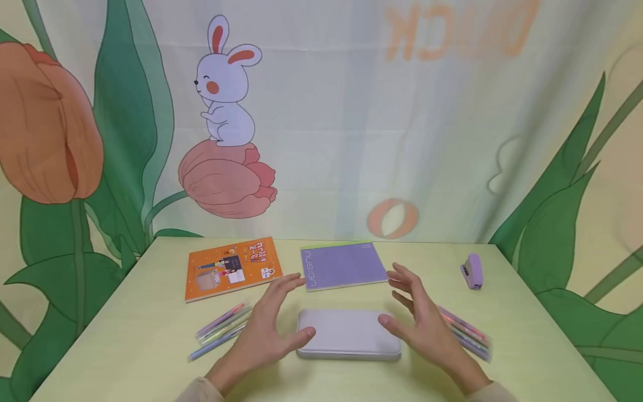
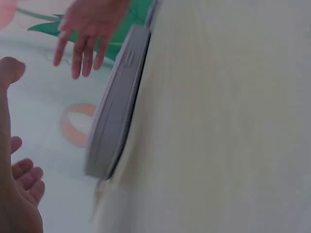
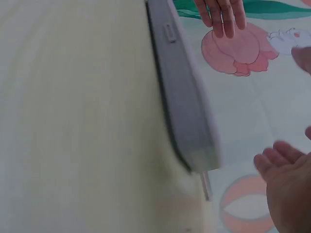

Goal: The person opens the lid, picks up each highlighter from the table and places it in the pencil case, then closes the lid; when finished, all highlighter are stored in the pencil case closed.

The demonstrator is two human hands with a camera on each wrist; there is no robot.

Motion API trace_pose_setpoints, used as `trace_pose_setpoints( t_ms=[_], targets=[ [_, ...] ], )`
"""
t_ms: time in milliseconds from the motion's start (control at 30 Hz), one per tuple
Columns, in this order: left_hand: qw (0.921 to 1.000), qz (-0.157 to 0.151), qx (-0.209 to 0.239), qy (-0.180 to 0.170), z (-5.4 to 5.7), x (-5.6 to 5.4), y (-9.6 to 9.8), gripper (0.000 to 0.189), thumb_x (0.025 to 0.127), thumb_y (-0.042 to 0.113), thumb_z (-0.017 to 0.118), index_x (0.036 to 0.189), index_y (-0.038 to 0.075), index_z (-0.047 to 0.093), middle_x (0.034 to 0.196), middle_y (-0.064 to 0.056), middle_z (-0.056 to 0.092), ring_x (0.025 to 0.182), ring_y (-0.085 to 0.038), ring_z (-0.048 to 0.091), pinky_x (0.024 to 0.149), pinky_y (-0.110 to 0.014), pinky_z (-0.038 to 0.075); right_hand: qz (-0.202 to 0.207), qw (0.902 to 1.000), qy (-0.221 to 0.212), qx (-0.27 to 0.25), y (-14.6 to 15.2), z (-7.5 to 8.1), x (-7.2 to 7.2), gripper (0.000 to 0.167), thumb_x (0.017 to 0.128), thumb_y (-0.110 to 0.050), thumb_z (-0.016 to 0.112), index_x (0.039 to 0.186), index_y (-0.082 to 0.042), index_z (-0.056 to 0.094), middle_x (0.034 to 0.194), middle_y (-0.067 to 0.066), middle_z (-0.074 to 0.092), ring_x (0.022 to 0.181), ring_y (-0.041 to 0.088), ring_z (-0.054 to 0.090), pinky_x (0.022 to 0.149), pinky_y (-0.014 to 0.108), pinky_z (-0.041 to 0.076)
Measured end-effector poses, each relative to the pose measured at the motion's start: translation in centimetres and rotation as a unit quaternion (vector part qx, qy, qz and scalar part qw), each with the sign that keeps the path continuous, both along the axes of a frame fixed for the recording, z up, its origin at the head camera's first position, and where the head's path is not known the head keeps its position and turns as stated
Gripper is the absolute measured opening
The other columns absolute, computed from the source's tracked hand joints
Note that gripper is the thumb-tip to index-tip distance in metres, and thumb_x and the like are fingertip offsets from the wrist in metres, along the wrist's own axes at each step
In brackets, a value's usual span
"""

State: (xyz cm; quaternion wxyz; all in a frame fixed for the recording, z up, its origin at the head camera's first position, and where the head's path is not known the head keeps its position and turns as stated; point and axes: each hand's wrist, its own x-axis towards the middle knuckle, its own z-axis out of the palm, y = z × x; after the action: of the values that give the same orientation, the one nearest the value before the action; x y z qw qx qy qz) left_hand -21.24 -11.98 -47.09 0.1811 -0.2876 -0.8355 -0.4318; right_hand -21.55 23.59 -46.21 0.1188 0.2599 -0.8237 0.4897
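Note:
A closed, pale lilac zip case (image 1: 349,334) lies flat near the front of the table, in the middle. My left hand (image 1: 266,324) hovers at its left end, fingers extended and thumb apart. Over the right end is my right hand (image 1: 424,326), likewise spread and holding nothing. Both palms face each other across the case in the head view. From the side, the case (image 2: 119,104) shows its zip edge in the left wrist view, and the same case (image 3: 184,87) stands blurred in the right wrist view. Neither hand visibly grips it.
Behind the case lie an orange book (image 1: 233,268) and a purple notebook (image 1: 344,265). Several coloured pens (image 1: 221,326) lie left of the left hand, and more pens (image 1: 467,335) beside the right hand. A purple stapler (image 1: 472,272) stands at the back right.

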Motion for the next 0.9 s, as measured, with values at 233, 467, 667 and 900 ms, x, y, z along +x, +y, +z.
trace_pose_setpoints(
  t_ms=[233, 467, 667, 900],
  targets=[
    [0.9985, -0.05, 0.001, -0.019, -2.7, -0.4, -0.1, 0.091, 0.085, 0.04, 0.093, 0.163, 0.016, 0.052, 0.162, -0.006, 0.059, 0.147, -0.029, 0.058, 0.12, -0.057, 0.049, 0.106, 0.9895, -0.055, -0.08, 0.6, -3.2, -0.3, 0.092, 0.096, 0.004, 0.081, 0.171, -0.002, 0.029, 0.167, 0.024, 0.043, 0.154, 0.029, 0.047, 0.126, 0.025, 0.038],
    [0.9938, -0.06, -0.01, -0.093, -3.7, -0.7, -0.3, 0.098, 0.08, 0.048, 0.099, 0.161, 0.013, 0.055, 0.16, 0.001, 0.06, 0.146, -0.023, 0.058, 0.122, -0.059, 0.046, 0.092, 0.99, -0.092, -0.055, 1.2, -4.4, -0.9, 0.094, 0.095, -0.004, 0.086, 0.172, -0.014, 0.033, 0.166, 0.025, 0.047, 0.154, 0.039, 0.048, 0.126, 0.019, 0.034],
    [0.9897, -0.064, -0.04, -0.122, -4.0, -0.7, -0.2, 0.107, 0.078, 0.051, 0.1, 0.163, 0.009, 0.052, 0.159, -0.004, 0.06, 0.147, -0.022, 0.057, 0.126, -0.052, 0.044, 0.067, 0.9923, -0.103, 0.016, 1.3, -4.6, -0.7, 0.095, 0.089, -0.022, 0.097, 0.167, -0.01, 0.044, 0.166, 0.014, 0.053, 0.154, 0.038, 0.05, 0.123, 0.014, 0.032],
    [0.987, -0.03, -0.093, -0.127, -4.2, -0.7, 0.0, 0.113, 0.074, 0.06, 0.1, 0.164, 0.011, 0.052, 0.156, 0.001, 0.06, 0.145, -0.02, 0.055, 0.126, -0.053, 0.043, 0.025, 0.9889, -0.056, 0.135, 1.5, -4.4, -0.6, 0.108, 0.077, -0.057, 0.1, 0.164, -0.017, 0.051, 0.158, -0.004, 0.057, 0.146, 0.019, 0.054, 0.122, 0.02, 0.037]
  ],
)
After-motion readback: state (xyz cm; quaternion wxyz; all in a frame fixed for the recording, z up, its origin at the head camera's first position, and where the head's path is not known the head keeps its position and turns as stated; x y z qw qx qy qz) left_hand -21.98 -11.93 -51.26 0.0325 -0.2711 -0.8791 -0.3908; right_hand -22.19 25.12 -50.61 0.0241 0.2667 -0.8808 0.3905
